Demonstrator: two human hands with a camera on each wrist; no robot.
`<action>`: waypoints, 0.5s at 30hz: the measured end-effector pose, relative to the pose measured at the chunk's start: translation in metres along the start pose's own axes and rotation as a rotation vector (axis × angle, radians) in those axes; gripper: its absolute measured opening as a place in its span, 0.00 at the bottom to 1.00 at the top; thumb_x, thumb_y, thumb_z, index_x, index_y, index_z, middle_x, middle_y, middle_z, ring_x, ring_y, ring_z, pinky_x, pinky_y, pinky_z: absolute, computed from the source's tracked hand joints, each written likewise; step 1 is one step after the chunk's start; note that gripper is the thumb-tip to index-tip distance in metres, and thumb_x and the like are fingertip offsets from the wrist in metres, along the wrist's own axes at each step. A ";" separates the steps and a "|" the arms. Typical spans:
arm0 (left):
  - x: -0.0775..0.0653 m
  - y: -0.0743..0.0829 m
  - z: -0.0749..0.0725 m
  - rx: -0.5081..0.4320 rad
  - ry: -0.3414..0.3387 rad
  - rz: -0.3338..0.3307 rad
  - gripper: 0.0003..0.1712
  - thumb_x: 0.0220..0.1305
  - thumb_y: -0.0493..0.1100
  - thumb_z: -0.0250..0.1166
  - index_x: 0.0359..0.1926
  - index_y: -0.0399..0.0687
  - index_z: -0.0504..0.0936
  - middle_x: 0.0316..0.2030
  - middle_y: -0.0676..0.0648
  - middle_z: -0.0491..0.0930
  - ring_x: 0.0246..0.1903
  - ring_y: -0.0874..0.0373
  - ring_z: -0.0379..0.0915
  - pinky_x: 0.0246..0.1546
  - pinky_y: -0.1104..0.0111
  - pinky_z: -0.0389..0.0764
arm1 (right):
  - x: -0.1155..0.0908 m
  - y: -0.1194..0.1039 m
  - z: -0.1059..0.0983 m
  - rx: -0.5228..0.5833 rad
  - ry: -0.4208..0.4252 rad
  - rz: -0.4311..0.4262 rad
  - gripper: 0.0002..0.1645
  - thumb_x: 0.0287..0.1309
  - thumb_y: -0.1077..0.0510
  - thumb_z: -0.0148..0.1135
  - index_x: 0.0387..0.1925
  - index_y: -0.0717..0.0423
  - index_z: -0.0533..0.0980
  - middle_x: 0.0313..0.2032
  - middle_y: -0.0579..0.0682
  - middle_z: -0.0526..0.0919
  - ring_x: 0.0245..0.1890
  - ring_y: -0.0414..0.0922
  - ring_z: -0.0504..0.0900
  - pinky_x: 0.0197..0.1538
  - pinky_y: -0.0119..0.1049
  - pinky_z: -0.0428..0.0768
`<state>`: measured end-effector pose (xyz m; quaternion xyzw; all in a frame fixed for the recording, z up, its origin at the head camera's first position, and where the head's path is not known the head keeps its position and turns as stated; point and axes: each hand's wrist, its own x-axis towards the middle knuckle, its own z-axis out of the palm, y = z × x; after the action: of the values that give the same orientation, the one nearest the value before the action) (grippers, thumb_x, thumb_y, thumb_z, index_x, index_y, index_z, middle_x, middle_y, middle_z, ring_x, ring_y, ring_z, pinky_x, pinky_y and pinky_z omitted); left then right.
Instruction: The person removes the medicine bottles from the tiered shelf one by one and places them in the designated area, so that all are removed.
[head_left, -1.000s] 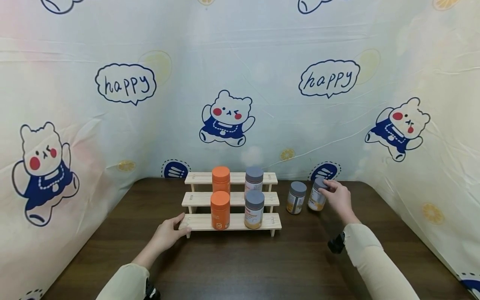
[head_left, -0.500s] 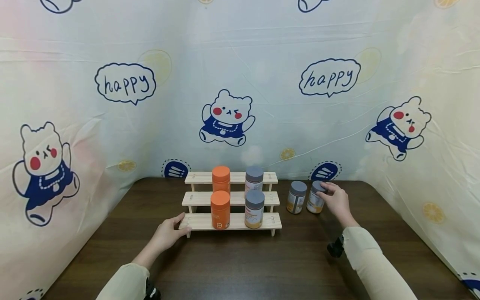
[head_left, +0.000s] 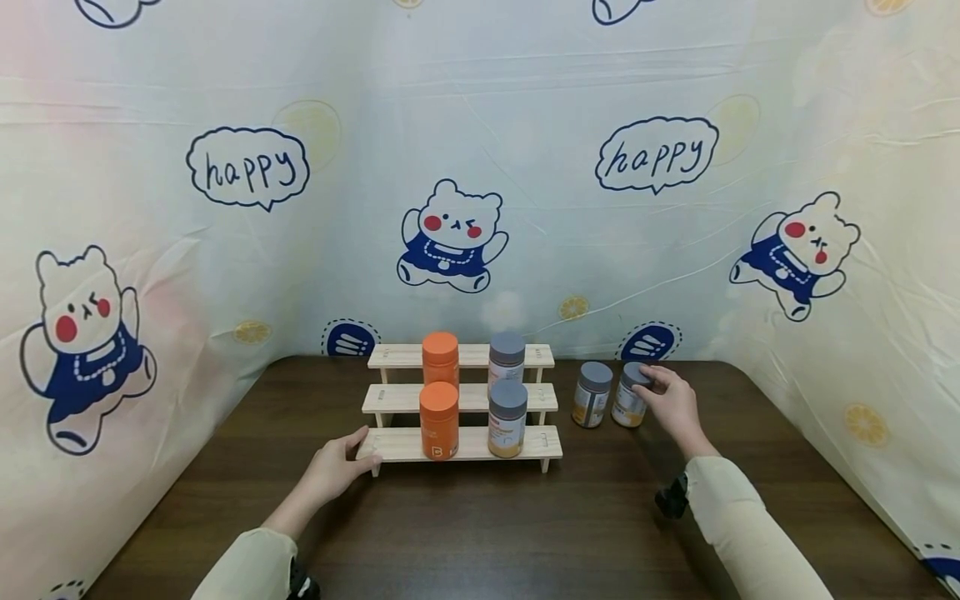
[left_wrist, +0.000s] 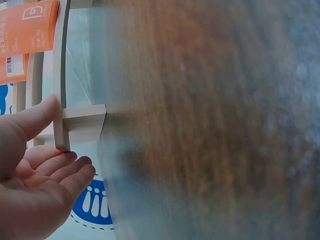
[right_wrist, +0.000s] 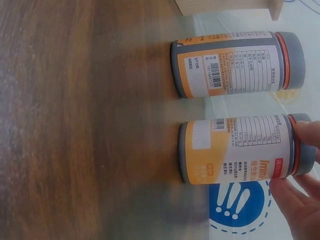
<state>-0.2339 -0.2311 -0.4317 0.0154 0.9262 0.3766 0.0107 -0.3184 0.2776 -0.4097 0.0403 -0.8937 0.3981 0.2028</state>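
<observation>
Because four jars stand on the pale wooden three-tier rack (head_left: 472, 443) and two do not, the greater part of the work with them looks done. On the rack's bottom tier are an orange cylindrical jar (head_left: 439, 425) and, to its right, a white-and-yellow jar with a grey cap (head_left: 507, 429). Behind them are a second orange jar (head_left: 441, 354) and a second grey-capped jar (head_left: 507, 354); their bases are hidden, though they seem to rest on the rack's middle tier. What appears left is to the right of the rack, on the dark wood-grain table (head_left: 450, 533): a grey-capped cylindrical jar (head_left: 592, 400), upright, and, farther from the rack, a yellow-and-white labelled jar (head_left: 627, 407). The right hand (head_left: 672, 408) pinches this outer jar by its grey cap; it seems to be on the table, so its share looks unfinished. At the rack's left end, the left hand (head_left: 336, 469) grips the bottom tier between thumb and fingers.
</observation>
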 end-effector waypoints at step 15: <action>-0.002 0.002 -0.001 -0.002 0.003 0.002 0.41 0.60 0.51 0.63 0.65 0.30 0.59 0.60 0.30 0.61 0.59 0.36 0.57 0.54 0.46 0.62 | 0.001 -0.016 -0.007 0.043 0.024 0.000 0.27 0.57 0.56 0.63 0.55 0.66 0.72 0.61 0.64 0.64 0.60 0.59 0.63 0.54 0.53 0.67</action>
<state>-0.2321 -0.2302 -0.4295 0.0158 0.9258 0.3775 0.0090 -0.3139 0.2720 -0.3943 0.0398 -0.8824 0.4179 0.2126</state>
